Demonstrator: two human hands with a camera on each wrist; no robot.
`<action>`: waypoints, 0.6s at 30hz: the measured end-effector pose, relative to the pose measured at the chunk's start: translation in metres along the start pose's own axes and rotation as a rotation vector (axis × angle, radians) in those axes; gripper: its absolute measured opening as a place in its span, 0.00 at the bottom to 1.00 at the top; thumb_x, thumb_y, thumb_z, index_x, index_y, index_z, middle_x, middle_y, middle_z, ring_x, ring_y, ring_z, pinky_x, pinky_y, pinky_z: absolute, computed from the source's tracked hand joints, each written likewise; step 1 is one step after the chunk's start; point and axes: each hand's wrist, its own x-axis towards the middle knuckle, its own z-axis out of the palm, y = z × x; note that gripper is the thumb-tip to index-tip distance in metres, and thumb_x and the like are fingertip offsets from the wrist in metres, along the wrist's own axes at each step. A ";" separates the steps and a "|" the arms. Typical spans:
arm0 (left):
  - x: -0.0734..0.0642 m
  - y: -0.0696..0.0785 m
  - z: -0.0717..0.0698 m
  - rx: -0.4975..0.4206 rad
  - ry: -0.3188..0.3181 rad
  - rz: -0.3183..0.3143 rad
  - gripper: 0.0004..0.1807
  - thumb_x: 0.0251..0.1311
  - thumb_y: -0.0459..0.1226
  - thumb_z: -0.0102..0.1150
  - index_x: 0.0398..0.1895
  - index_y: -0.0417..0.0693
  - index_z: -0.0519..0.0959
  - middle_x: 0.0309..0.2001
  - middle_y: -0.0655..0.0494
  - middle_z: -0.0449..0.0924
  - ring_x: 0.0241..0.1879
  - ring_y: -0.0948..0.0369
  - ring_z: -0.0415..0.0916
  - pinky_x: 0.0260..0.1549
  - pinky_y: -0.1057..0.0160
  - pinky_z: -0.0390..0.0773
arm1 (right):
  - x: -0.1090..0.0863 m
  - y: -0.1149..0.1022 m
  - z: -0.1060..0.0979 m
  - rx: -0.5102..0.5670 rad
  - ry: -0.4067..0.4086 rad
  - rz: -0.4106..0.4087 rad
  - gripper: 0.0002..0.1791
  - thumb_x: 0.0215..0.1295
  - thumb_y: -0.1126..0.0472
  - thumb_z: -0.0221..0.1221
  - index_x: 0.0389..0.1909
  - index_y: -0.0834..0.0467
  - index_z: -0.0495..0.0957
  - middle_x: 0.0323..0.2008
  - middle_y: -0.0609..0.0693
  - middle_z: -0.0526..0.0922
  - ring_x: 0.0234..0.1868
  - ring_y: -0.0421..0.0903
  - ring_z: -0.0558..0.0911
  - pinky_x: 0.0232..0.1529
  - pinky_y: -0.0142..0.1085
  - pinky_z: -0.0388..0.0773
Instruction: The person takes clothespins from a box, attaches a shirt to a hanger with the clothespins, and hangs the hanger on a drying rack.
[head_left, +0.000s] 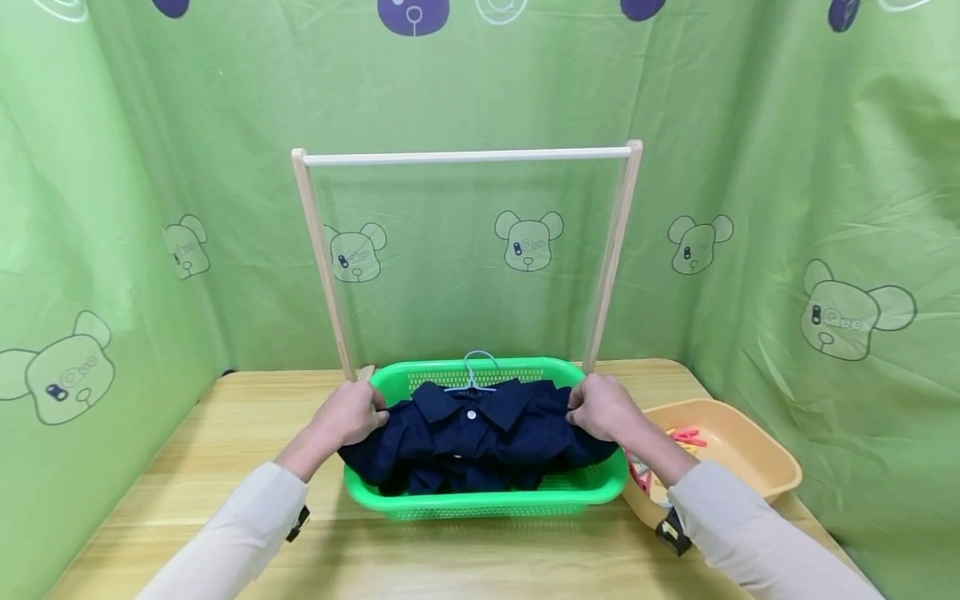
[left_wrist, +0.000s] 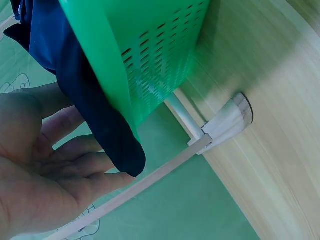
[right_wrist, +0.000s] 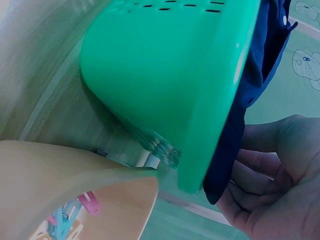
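Observation:
A dark navy shirt with a collar and white buttons lies spread across the green basket. At its neck a light blue hanger is in place, with the hook standing up above the collar. My left hand pinches the shirt at its left shoulder, by the basket's left end. On the opposite shoulder my right hand pinches the cloth. Both wrist views show the sleeves hanging over the basket's rim, with thumb and fingertips at the cloth.
Behind the basket stands a wooden rack with a white bar across its top. An orange tray on the right holds several coloured clothes pegs, partly hidden by my right arm. Green curtains surround the wooden table.

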 end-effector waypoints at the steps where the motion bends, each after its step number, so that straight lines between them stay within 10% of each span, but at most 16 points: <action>1: 0.000 -0.001 0.000 0.002 0.005 0.005 0.05 0.61 0.36 0.66 0.32 0.45 0.89 0.38 0.50 0.89 0.41 0.47 0.84 0.45 0.48 0.82 | 0.000 0.000 0.000 -0.003 0.004 0.003 0.04 0.57 0.64 0.69 0.25 0.57 0.88 0.28 0.49 0.89 0.36 0.51 0.86 0.42 0.48 0.83; 7: 0.002 -0.002 -0.003 0.004 0.029 0.044 0.09 0.60 0.35 0.66 0.21 0.48 0.84 0.29 0.53 0.85 0.29 0.54 0.77 0.35 0.54 0.78 | 0.000 -0.002 -0.004 -0.029 0.017 0.030 0.04 0.58 0.62 0.69 0.26 0.57 0.89 0.30 0.51 0.89 0.37 0.54 0.86 0.42 0.49 0.83; 14: 0.003 -0.003 -0.007 -0.003 0.076 0.067 0.06 0.60 0.34 0.65 0.27 0.45 0.87 0.63 0.28 0.74 0.58 0.37 0.79 0.48 0.47 0.81 | -0.001 -0.007 -0.011 -0.061 0.023 0.068 0.04 0.57 0.60 0.69 0.26 0.55 0.89 0.33 0.54 0.89 0.39 0.55 0.86 0.37 0.48 0.82; 18: 0.004 -0.004 -0.008 -0.015 0.098 0.081 0.06 0.60 0.34 0.65 0.26 0.45 0.86 0.62 0.29 0.75 0.59 0.38 0.80 0.43 0.51 0.81 | -0.001 -0.009 -0.013 -0.059 0.024 0.082 0.04 0.57 0.60 0.69 0.27 0.55 0.88 0.34 0.55 0.89 0.37 0.54 0.85 0.34 0.46 0.81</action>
